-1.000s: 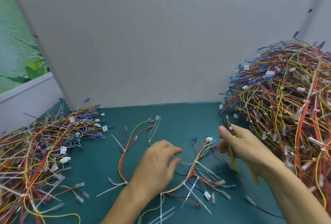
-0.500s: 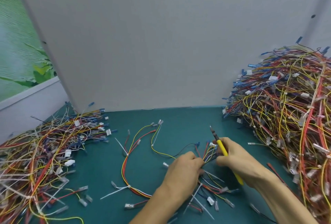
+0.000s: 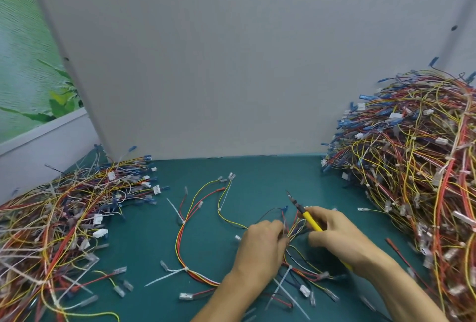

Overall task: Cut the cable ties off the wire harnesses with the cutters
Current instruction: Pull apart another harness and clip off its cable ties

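The fingers (image 3: 277,227) of the left hand (image 3: 260,247) curl down onto a thin bundle of red, yellow and black wires (image 3: 293,234) and grip it low over the teal worktop (image 3: 257,175). The pinch itself is hidden under the knuckles. The fingers (image 3: 325,214) of the right hand (image 3: 337,240) wrap round the yellow-handled cutters (image 3: 310,220). Its dark nose points up and away, clear of the wires, and we cannot tell whether the blades are parted.

We judge this harness light and floppy, apt to slide and tangle, so we would hold it just beside a tie to keep that stretch taut. The white plastic cable ties (image 3: 283,276) look thin and stiff. They should snip easily, though the insulation beside them could be nicked.

The harness loops leftward past another white tie (image 3: 185,269). A tall heap of harnesses (image 3: 412,180) sits at the right, a flatter heap (image 3: 64,211) at the left, and a grey panel (image 3: 231,64) stands behind.
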Demonstrator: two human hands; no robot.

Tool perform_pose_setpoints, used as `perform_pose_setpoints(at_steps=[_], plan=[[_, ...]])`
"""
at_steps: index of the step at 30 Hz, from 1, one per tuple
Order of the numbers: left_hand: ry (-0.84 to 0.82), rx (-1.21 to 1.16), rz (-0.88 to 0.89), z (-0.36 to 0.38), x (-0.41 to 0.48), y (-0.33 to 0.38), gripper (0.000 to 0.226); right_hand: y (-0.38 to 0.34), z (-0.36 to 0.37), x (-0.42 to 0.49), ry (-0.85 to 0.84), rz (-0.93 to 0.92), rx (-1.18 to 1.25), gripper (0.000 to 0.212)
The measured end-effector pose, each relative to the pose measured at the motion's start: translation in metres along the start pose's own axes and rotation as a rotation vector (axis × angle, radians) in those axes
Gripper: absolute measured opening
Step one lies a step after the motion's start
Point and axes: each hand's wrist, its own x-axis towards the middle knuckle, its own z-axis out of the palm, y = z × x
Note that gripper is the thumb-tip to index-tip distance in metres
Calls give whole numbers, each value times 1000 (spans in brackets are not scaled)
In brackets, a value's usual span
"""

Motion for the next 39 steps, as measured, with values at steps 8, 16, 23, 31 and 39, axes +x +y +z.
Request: perform_pose_setpoints(at_steps=[8,16,23,31,39], plan=[[25,-293,-202,4,-1,-5,8,-4,1,-3,-54,-27,-83,34],[37,-479,-252,1,-2,-10,15,-6,-8,0,83,-146,-323,25],[67,-566,-265,-3,-3,-11,16,-16,-7,-23,95,-113,-919,12],[105,-608,-302,2,0,-12,14,-16,3,-36,6,-117,-1042,18],[101,-615,-311,1,0,-10,14,-17,10,-37,33,-110,-1065,15]])
